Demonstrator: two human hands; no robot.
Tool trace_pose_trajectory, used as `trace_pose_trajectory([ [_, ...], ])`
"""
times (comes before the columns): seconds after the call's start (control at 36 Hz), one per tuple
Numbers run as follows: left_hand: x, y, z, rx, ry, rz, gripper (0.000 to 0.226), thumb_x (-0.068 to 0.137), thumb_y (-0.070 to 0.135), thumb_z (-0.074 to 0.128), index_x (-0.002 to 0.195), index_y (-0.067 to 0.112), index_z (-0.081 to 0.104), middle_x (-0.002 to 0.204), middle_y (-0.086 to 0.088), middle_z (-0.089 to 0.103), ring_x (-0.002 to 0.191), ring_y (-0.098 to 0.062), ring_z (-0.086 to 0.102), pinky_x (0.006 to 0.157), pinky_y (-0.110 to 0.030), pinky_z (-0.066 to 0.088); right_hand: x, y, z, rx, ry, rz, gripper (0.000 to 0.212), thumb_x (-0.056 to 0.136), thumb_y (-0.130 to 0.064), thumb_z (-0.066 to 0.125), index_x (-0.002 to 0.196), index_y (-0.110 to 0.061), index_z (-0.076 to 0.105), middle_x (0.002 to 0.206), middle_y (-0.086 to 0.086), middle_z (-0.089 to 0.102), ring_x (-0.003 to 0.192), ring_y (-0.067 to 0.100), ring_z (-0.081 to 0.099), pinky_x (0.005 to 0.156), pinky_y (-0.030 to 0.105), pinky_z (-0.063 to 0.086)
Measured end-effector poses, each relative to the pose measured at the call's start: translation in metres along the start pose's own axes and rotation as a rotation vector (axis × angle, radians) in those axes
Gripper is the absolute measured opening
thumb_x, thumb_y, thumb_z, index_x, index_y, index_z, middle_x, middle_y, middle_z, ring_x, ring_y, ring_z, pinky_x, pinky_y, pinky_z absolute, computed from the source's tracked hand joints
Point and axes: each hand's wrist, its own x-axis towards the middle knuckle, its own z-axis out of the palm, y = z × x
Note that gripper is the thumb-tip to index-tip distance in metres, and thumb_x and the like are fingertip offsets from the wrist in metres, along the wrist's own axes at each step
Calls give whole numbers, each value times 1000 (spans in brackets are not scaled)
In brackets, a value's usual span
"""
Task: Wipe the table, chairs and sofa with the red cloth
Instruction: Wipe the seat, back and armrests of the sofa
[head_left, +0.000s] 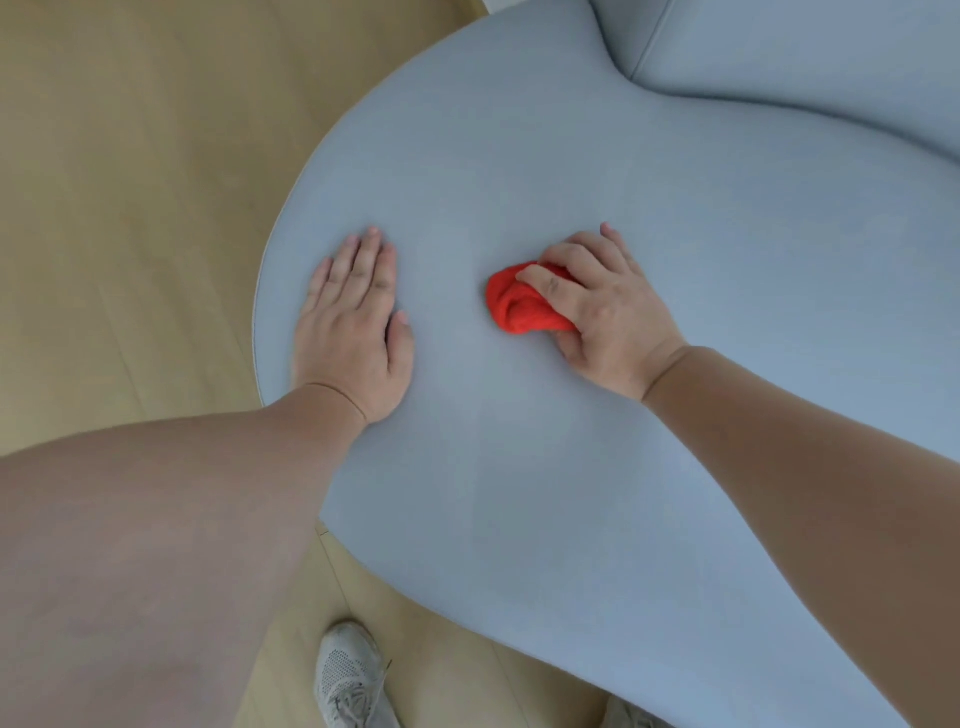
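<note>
Two hands on sofa (571, 156), left hand (353, 322) fingers flat, right hand (597, 312) fingers gripping red cloth (514, 306)

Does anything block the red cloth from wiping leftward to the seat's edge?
Yes: the left hand lies flat on the blue-grey upholstered seat, between the crumpled red cloth and that edge.

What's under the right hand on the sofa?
The bunched red cloth, gripped by the right hand, resting on the sofa. Its left part shows; the rest is covered by the fingers and palm.
</note>
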Motion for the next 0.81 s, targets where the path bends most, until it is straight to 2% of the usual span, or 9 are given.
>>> trace_pose_trajectory([
  [0.25,0,-2,5,-15,44,27,62,91,27,26,145,-2,28,154,-17,25,143,-29,19,119,-38,7,29,34,-2,-19,4,-20,44,82,-19,55,124,-9,61,125,8,61,119,31,53,109,55,25],
  [0.5,2,-3,8,-20,56,38,62,89,25,27,144,-4,29,153,-18,25,142,-30,18,119,-39,7,76,83,-6,77,-35,256,55,82,-27,43,133,-8,54,133,12,55,126,34,48,112,48,23],
  [0.61,2,-3,9,-24,56,44,62,88,24,27,143,-5,30,152,-19,27,142,-31,18,119,-37,4,81,87,-3,90,-20,267,53,84,-24,44,134,-7,53,137,12,54,127,34,49,111,42,24],
  [0.81,3,-3,10,-36,47,40,62,88,24,27,143,-5,29,152,-19,27,143,-31,16,120,-36,3,97,102,-2,69,-3,276,50,85,-17,46,132,-3,55,135,17,55,125,41,49,111,42,30],
])
